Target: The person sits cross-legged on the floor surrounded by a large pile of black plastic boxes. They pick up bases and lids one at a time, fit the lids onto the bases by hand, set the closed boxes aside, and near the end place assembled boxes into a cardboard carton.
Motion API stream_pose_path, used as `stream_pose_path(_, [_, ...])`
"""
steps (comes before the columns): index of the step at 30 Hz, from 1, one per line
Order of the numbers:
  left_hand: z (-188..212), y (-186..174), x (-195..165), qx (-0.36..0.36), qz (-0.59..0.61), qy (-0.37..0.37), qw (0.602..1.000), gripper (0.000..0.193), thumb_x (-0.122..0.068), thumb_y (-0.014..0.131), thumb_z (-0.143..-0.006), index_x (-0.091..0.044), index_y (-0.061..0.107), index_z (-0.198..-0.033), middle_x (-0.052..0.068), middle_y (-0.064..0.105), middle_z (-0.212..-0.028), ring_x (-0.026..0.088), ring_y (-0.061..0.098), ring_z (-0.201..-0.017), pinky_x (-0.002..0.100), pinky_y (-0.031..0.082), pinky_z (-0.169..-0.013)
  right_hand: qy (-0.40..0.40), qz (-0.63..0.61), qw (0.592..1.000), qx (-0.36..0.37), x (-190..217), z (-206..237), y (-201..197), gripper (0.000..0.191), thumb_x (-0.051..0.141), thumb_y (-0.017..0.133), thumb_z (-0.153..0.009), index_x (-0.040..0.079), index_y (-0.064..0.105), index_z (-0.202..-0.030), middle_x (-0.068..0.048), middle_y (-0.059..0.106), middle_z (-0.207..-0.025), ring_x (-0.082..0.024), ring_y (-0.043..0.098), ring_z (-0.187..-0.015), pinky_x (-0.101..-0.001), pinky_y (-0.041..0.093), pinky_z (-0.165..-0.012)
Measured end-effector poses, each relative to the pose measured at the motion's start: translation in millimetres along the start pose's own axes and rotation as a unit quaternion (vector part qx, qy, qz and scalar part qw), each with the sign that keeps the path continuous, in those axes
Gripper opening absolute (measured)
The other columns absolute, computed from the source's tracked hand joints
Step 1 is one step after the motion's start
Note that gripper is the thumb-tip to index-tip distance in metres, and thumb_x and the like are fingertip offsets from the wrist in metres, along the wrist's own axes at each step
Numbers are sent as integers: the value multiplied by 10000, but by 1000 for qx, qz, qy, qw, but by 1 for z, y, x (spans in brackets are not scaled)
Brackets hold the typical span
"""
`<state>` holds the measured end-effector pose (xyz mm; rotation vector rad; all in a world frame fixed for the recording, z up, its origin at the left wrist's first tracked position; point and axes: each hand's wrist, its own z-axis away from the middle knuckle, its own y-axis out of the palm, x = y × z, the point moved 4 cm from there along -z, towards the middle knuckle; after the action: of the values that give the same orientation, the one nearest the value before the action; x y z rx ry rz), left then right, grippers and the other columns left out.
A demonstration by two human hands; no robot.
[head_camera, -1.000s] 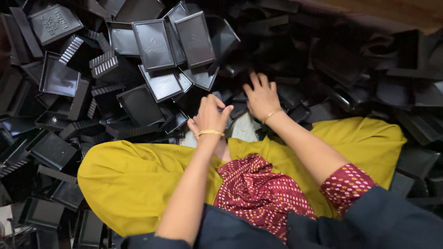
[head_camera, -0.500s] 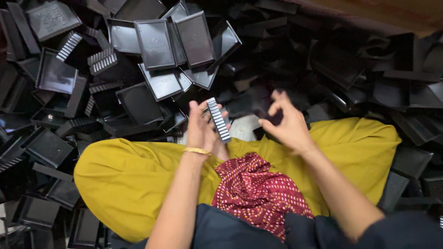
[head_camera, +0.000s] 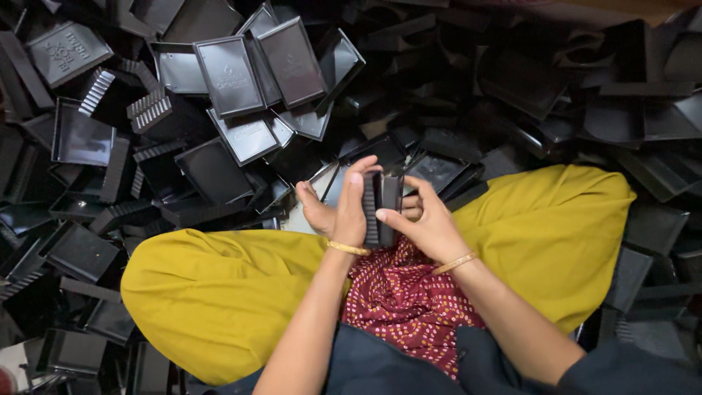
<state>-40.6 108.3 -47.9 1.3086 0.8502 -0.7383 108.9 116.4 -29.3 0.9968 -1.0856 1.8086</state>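
Note:
My left hand (head_camera: 342,208) and my right hand (head_camera: 424,219) meet over my lap and both grip a small black plastic box part (head_camera: 382,206) held upright on its edge. The left fingers wrap its left side, where a ribbed edge shows. The right thumb presses on its front and the right fingers curl behind it. Each wrist wears a thin gold bangle. Below the hands lie my yellow-clad knees (head_camera: 219,292) and a red dotted cloth (head_camera: 402,307).
A deep heap of black plastic trays and lids (head_camera: 241,80) surrounds my legs on all sides. Ribbed black pieces (head_camera: 150,110) lie at the upper left. More dark parts (head_camera: 585,88) pile up at the upper right.
My left hand lifted a ribbed black piece from the heap. My right hand came back from the pile and now both hands hold the black part together over my lap.

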Motion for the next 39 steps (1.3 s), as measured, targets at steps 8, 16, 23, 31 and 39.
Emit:
stream_pose_path(8, [4,1,-4,-7,-104,33,994,561,-416,324,-1117,8,554,-1403,142,631,-1277,223,580,-1233,303,384,-1130,-15,-52,998,34,5,3,7,810,206,862,-775,-19,452,-1436,-121,701,-1040,-162,713,-928,-298,599,-815])
stream_pose_path(16, [5,1,-4,3,-162,30,986,535,-371,320,-1116,13,554,-1405,145,637,-1329,230,582,-1248,305,382,-1130,-1,-73,995,71,6,2,9,802,176,864,-772,-24,429,-1416,-127,694,-1030,-165,709,-926,-302,604,-806])
stream_pose_path(23, [6,1,-1,16,-153,-13,988,561,-386,329,-1111,11,561,-1431,166,647,-1283,244,589,-1237,307,388,-1124,19,-91,993,68,8,4,14,799,169,872,-761,-11,439,-1408,-132,693,-1033,-159,711,-910,-297,606,-793])
stream_pose_path(31, [10,9,4,17,-203,42,978,561,-426,297,-1127,0,577,-1362,147,544,-1413,236,471,-1369,317,308,-1179,123,-157,975,97,-2,4,11,741,131,844,-794,59,475,-1433,-85,666,-1047,-139,645,-873,-287,556,-710])
stream_pose_path(39, [11,16,5,-64,-240,93,964,496,-413,286,-1134,-52,600,-1264,147,631,-1260,226,514,-1263,314,288,-1174,139,-184,963,143,-3,-1,1,632,147,802,-825,49,534,-1388,-89,655,-1026,-148,684,-914,-303,612,-780])
